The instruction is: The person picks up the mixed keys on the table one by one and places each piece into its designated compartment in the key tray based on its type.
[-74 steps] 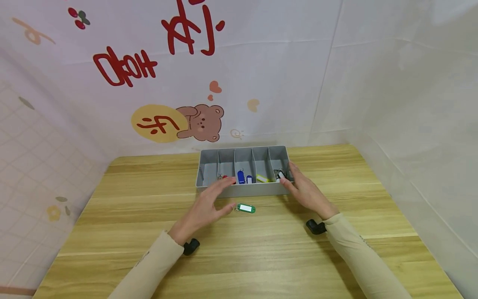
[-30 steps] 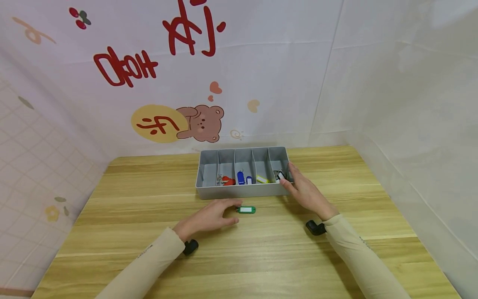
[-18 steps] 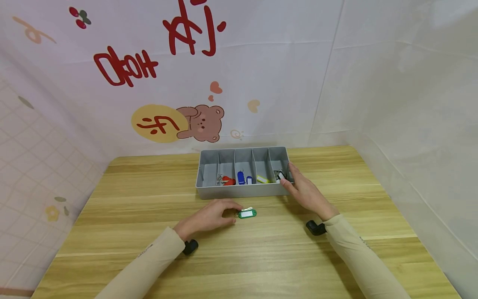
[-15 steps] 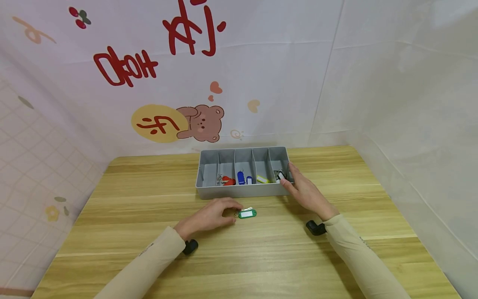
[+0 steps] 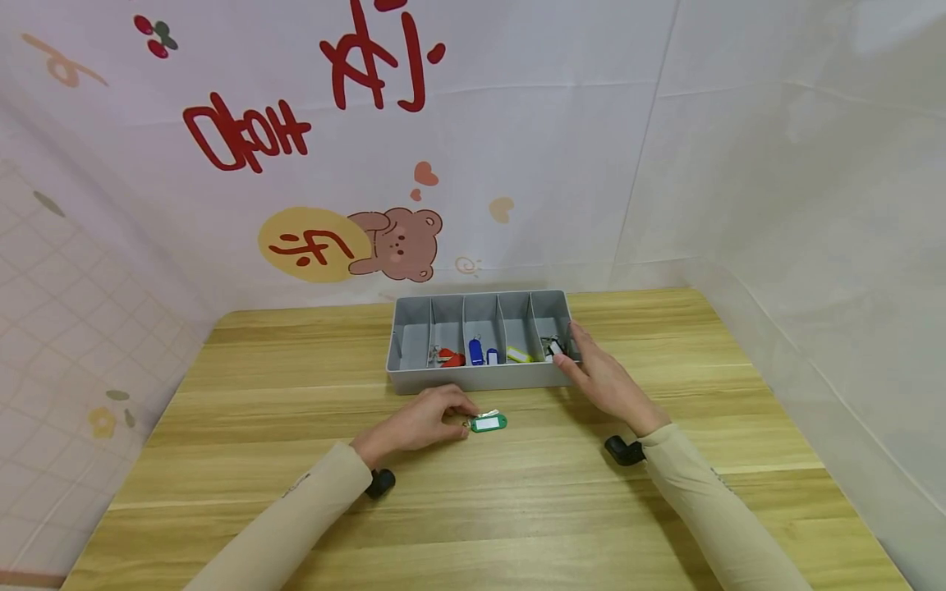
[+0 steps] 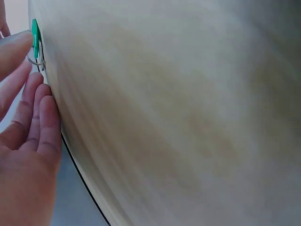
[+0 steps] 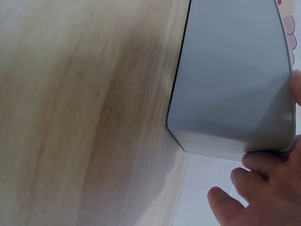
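Note:
A green key tag (image 5: 489, 422) with a white label lies on the table in front of the grey divided box (image 5: 480, 377); its key shows behind it. My left hand (image 5: 424, 420) is at the tag's left end, thumb and forefinger closed in around its metal ring (image 6: 35, 61). In the left wrist view the thumb overlaps the tag edge-on, and the other fingers are stretched below. My right hand (image 5: 609, 383) holds the box by its right end, thumb over the front rim and fingers along the end wall (image 7: 235, 70).
Red key tags (image 5: 451, 358), blue key tags (image 5: 476, 352), a yellow key tag (image 5: 519, 355) and black key tags (image 5: 554, 348) lie in separate compartments. The leftmost compartment is bare. A white printed curtain (image 5: 517, 123) stands behind the wooden table (image 5: 296, 353).
My left hand has come down from the box front to the tag's ring, its fingers drawing closer. The green tag has shifted slightly and its key now shows. The right hand stays put.

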The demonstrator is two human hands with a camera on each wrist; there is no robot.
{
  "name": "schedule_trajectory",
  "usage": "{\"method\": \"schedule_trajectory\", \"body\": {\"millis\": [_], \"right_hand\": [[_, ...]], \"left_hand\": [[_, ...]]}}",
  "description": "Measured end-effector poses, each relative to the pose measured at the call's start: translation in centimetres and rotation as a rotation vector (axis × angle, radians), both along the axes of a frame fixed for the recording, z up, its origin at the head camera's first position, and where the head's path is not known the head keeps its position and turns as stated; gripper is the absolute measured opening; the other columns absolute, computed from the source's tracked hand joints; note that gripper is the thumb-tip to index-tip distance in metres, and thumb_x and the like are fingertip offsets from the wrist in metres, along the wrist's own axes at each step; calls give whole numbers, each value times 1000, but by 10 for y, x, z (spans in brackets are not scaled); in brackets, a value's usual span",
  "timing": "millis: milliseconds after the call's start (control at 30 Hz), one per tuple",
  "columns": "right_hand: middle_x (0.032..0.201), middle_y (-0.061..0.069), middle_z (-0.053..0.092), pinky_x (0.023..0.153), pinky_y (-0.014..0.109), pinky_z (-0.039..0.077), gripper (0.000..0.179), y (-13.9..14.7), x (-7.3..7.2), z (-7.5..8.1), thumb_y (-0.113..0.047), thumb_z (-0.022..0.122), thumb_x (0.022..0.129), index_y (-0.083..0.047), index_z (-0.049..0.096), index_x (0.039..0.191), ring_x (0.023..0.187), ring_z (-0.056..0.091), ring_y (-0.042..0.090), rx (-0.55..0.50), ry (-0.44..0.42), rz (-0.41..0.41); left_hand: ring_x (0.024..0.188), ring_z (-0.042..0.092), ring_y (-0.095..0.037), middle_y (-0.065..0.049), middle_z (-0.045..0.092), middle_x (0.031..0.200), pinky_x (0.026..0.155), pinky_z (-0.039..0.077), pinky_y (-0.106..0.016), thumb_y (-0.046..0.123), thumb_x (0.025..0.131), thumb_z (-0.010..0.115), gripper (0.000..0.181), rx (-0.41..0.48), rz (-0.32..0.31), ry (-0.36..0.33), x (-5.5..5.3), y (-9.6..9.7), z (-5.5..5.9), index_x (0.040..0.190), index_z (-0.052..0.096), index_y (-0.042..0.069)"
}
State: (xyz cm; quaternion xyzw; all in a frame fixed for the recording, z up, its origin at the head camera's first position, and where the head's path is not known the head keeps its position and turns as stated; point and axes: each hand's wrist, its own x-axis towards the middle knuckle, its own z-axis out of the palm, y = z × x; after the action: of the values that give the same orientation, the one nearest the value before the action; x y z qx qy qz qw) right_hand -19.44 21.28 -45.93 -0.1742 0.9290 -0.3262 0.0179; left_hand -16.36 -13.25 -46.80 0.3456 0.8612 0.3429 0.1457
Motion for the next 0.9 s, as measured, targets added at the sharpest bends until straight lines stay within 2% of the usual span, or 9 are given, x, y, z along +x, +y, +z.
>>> {"method": "schedule_trajectory", "body": {"millis": [300, 500, 700, 900], "right_hand": [[170, 25, 13, 122, 59, 20, 84, -1, 1, 1, -51, 44, 110, 3, 9, 164, 155, 19, 42, 6, -6, 2], [169, 26, 13, 122, 58, 20, 84, -1, 1, 1, -50, 44, 110, 3, 9, 164, 155, 19, 42, 6, -6, 0], [169, 25, 14, 122, 58, 21, 84, -1, 1, 1, -51, 44, 110, 3, 9, 164, 154, 20, 43, 8, -7, -5], [170, 25, 13, 122, 59, 21, 85, -1, 2, 1, -52, 43, 109, 3, 9, 164, 154, 20, 43, 5, -13, -6]], "left_hand": [[100, 63, -17, -1, 69, 107, 89, 52, -32, 9, 95, 75, 17, -4, -4, 70, -2, 1, -2, 112, 76, 7], [93, 64, -12, 2, 70, 100, 86, 53, -29, 9, 96, 74, 8, 4, 27, 104, -2, 3, -3, 103, 78, 9], [85, 61, -7, 6, 71, 95, 78, 53, -26, 10, 96, 75, 5, -5, 63, 103, 0, 4, -3, 98, 80, 10], [86, 63, -8, 6, 72, 94, 80, 54, -27, 9, 96, 75, 5, 34, 88, 104, 6, 0, 2, 97, 80, 9]]}}
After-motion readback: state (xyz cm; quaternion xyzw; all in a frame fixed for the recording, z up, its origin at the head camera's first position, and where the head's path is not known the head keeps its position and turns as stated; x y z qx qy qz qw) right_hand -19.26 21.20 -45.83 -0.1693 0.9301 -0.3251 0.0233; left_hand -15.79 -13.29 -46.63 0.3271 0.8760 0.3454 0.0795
